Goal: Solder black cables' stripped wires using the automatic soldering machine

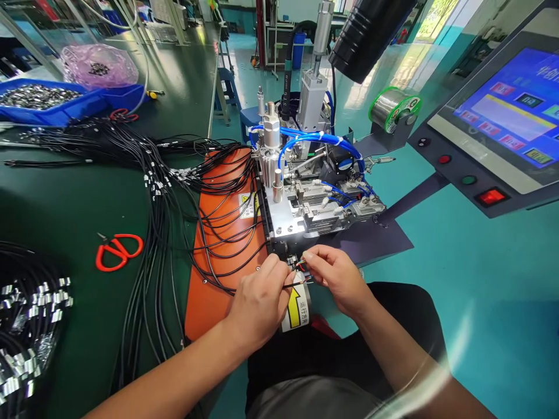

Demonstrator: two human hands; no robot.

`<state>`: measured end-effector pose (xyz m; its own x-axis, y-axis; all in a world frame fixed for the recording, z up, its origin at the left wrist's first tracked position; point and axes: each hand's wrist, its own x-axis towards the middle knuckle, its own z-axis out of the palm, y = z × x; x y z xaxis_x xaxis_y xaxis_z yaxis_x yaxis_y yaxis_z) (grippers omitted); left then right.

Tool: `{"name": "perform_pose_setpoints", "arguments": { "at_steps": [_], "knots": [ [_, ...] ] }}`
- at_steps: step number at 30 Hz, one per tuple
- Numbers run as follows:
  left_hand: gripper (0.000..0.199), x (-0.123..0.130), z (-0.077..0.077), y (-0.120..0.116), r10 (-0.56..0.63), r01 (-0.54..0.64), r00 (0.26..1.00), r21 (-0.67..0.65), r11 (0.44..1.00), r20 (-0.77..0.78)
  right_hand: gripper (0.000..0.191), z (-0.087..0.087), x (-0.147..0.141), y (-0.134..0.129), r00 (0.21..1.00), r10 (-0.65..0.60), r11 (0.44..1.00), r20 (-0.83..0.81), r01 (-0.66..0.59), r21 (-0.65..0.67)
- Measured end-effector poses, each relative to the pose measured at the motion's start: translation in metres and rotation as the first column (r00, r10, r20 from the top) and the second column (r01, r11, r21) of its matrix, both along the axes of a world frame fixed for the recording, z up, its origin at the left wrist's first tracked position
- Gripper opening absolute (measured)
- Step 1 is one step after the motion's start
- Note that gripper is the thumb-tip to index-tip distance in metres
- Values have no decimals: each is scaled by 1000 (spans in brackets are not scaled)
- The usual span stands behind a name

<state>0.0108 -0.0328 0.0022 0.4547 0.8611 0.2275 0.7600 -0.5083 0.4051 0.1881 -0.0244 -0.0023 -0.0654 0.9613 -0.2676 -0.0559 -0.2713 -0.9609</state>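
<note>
My left hand (264,297) is closed on a black cable (297,284) at the front of the metal machine (282,215). Close by on the right, my right hand (334,270) pinches thin coloured wires (301,265) at the cable's end. Both hands are above a white roller with a yellow arrow (297,308). More black cables (222,215) loop across the orange plate (205,308) left of the machine. The fingertips partly hide the wire ends.
Red-handled scissors (117,252) and cable bundles (157,180) lie on the green table (100,203). Blue trays (43,102) hold small metal parts. A solder spool (391,109) and a control screen (510,110) stand right. A black cylinder (362,43) hangs above.
</note>
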Motion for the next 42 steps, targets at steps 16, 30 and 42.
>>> {"name": "perform_pose_setpoints", "arguments": {
  "at_steps": [16,30,42],
  "knots": [
    [17,-2,4,3,-7,5,998,-43,999,-57,30,-6,0,-1,968,-36,995,247,12,98],
    [39,-12,13,4,7,-18,963,-38,999,-271,30,-27,-10,2,944,-118,990,309,86,114],
    [39,-13,10,6,13,-24,965,-40,999,-263,27,-26,-14,4,934,-137,987,331,101,122]
  ]
}}
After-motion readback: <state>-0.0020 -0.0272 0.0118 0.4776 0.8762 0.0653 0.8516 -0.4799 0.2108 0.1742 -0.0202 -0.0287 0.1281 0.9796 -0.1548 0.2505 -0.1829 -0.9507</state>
